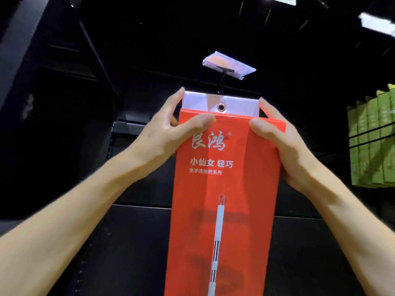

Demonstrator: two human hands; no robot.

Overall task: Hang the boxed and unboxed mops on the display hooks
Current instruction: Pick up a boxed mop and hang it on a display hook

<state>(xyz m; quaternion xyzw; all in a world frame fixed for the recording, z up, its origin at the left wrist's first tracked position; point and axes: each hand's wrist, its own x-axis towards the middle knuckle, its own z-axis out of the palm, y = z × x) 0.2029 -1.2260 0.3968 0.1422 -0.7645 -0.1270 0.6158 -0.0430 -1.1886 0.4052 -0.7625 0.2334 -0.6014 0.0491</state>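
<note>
Head view: left hand (168, 133) and right hand (286, 150) grip tall red cardboard mop box (222, 189).

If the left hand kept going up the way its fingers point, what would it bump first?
Probably the clear price tag holder on the hook, up and slightly right of the left hand holding the red mop box. Depth is unclear, so it might pass in front.

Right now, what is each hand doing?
Left hand: grips the red mop box near its top, thumb on the front.
Right hand: grips the same box's other side.
</note>
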